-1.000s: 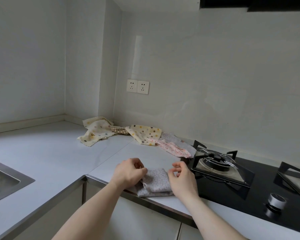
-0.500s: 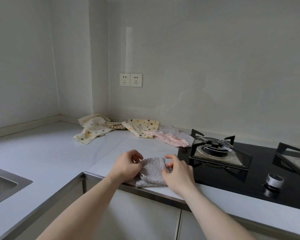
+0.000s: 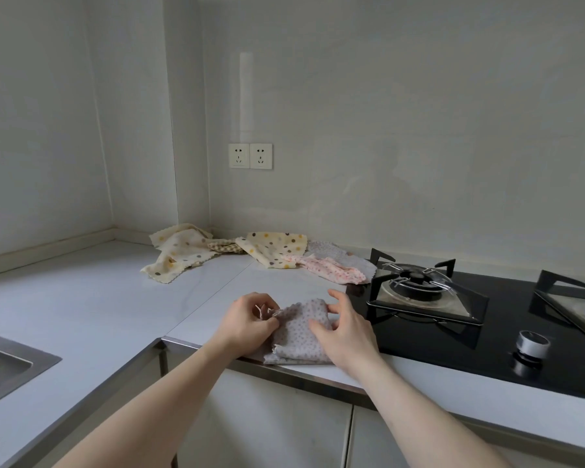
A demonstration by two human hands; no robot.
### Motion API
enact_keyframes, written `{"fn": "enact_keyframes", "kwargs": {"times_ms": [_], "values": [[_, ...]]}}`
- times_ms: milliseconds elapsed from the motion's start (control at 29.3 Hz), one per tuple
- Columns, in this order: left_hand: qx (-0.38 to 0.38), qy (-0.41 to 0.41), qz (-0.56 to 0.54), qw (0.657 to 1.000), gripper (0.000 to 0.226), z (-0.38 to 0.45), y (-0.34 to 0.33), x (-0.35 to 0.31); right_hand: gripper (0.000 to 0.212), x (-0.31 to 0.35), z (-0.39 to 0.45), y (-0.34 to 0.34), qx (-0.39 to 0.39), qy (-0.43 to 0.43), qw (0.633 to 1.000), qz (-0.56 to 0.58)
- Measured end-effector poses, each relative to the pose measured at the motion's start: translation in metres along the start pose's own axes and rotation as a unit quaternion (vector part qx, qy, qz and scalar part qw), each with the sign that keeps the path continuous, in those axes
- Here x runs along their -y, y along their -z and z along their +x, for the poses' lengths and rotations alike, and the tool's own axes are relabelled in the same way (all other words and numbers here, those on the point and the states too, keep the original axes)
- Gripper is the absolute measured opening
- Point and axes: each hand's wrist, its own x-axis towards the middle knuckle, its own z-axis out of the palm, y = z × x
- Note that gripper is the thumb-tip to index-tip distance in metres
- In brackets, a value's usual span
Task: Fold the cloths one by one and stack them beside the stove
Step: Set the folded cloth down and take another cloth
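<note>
A grey dotted cloth (image 3: 299, 329) lies folded near the counter's front edge, just left of the black gas stove (image 3: 487, 315). My left hand (image 3: 249, 322) pinches the cloth's left corner between thumb and curled fingers. On the cloth's right side rests my right hand (image 3: 347, 331), fingers spread and loosely bent. Along the back wall lie several unfolded cloths: a cream dotted one (image 3: 178, 253), a checked one (image 3: 225, 246), a second cream dotted one (image 3: 276, 251), a pink one (image 3: 328, 270) and a grey one (image 3: 347, 260).
A steel sink (image 3: 11, 363) sits at the left edge of the white counter (image 3: 81, 298). The stove carries a burner with a black pan support (image 3: 417, 282) and a silver knob (image 3: 532, 342). Two wall sockets (image 3: 250, 156) are above the cloth pile.
My right hand has lifted its fingers and spread them over the cloth's right edge. My left hand keeps pinching the left corner. The view tilted slightly.
</note>
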Motion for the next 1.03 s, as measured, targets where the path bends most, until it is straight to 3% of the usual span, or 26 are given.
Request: {"fn": "enact_keyframes", "kwargs": {"times_ms": [205, 410, 581, 1025], "values": [[-0.010, 0.007, -0.066, 0.998, 0.007, -0.001, 0.001, 0.001, 0.038, -0.003, 0.004, -0.002, -0.025, -0.016, 0.999, 0.037], [-0.020, 0.020, -0.103, 0.994, 0.005, -0.002, 0.002, -0.001, 0.047, -0.009, 0.005, 0.000, -0.058, 0.010, 0.991, 0.124], [-0.024, 0.017, -0.124, 0.992, 0.006, -0.002, 0.002, -0.001, 0.024, -0.010, 0.005, -0.002, -0.069, 0.016, 0.991, 0.118], [-0.041, 0.009, -0.064, 0.997, 0.017, -0.006, 0.004, -0.005, 0.010, -0.002, 0.000, -0.003, -0.050, 0.019, 0.998, 0.043]]}}
